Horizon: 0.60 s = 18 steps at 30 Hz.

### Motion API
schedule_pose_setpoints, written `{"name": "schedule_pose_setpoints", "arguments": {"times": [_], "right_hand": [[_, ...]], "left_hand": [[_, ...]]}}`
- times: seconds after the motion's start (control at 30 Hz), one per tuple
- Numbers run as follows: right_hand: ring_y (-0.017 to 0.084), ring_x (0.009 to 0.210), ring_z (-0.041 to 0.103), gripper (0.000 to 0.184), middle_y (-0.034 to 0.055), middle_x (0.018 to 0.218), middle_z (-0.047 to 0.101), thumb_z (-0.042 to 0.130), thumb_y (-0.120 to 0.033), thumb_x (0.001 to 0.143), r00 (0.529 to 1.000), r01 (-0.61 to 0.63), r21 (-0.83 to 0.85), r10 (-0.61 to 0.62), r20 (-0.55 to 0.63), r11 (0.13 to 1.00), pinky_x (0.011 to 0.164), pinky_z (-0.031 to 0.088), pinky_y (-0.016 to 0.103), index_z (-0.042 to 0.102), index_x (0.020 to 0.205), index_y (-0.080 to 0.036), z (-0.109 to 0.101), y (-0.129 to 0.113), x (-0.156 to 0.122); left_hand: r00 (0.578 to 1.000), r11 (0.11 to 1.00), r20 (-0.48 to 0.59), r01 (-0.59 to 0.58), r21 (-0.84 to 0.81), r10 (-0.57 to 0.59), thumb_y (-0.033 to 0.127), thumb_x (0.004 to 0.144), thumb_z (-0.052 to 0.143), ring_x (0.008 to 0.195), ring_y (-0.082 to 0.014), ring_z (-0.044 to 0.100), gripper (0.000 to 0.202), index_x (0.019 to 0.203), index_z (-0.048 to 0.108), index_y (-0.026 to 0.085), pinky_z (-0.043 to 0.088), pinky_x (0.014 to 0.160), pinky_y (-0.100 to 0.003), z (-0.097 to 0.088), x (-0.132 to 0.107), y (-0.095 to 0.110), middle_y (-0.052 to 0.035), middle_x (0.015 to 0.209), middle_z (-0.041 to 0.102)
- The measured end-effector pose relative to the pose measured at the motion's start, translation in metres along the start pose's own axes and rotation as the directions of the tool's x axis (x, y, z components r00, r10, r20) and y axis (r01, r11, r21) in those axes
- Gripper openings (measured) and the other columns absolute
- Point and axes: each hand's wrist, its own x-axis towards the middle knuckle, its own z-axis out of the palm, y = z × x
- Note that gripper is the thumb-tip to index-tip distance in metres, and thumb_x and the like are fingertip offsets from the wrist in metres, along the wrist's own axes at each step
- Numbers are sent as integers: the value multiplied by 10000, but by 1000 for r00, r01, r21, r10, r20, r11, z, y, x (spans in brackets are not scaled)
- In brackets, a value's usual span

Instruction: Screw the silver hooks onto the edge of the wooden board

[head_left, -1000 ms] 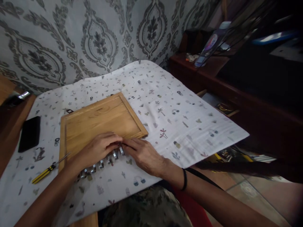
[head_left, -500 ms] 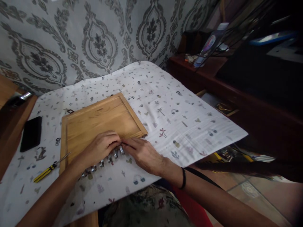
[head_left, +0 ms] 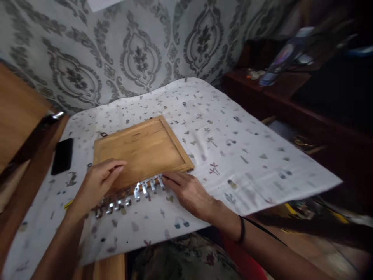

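Observation:
A wooden board (head_left: pixel 140 149) with a raised frame lies on the cloth-covered table, and a row of shiny metal hooks (head_left: pixel 136 191) runs along its near edge. My left hand (head_left: pixel 100 177) hovers over the board's left part, thumb and fingers pressed together; whatever is in them is too small to make out. At the right end of the row, my right hand (head_left: pixel 188 190) has its fingers closed by the last hook, seemingly gripping it. A sliver of a yellow screwdriver handle (head_left: pixel 68 204) shows beside my left wrist, which hides the rest.
A black phone (head_left: pixel 62 156) lies left on the patterned white cloth (head_left: pixel 221 163). Wooden furniture (head_left: pixel 23 116) borders the left side, and a patterned wall (head_left: pixel 140 50) stands behind. On the right, a dark desk (head_left: pixel 279 91) carries a clear bottle (head_left: pixel 279 58), with an open drawer below.
My left hand has left the right hand and moved left over the board, exposing more hooks. My right hand stays near the row's right end. The view has shifted left.

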Motion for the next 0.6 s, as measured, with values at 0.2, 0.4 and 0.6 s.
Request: {"name": "schedule_pose_setpoints", "arguments": {"times": [0.2,0.4,0.6], "right_hand": [[244,951,760,456,139,1148,778,454,57,882,989,46,-3,-46,-138,999,810,670,379,729,1178,-154,6,6,0],[227,977,776,503,140,1137,787,393,81,850,983,89,-71,-99,-152,994,818,680,337,733,1151,-136,6,9,0],[235,995,778,508,138,1151,786,399,71,856,985,90,-87,-102,-139,992,827,683,347,737,1166,-149,10,12,-2]], "left_hand": [[837,917,-380,385,-101,-394,496,845,602,754,-210,713,382,1019,742,186,562,676,-299,-45,-51,-74,-56,851,773],[737,863,-473,492,-116,-483,539,774,579,675,-215,699,420,928,705,169,545,595,-294,-57,-85,-120,-65,763,738],[789,862,-370,502,-73,-491,544,819,625,837,-254,723,400,914,750,176,572,713,-325,-52,-98,-117,-94,925,779]]}}
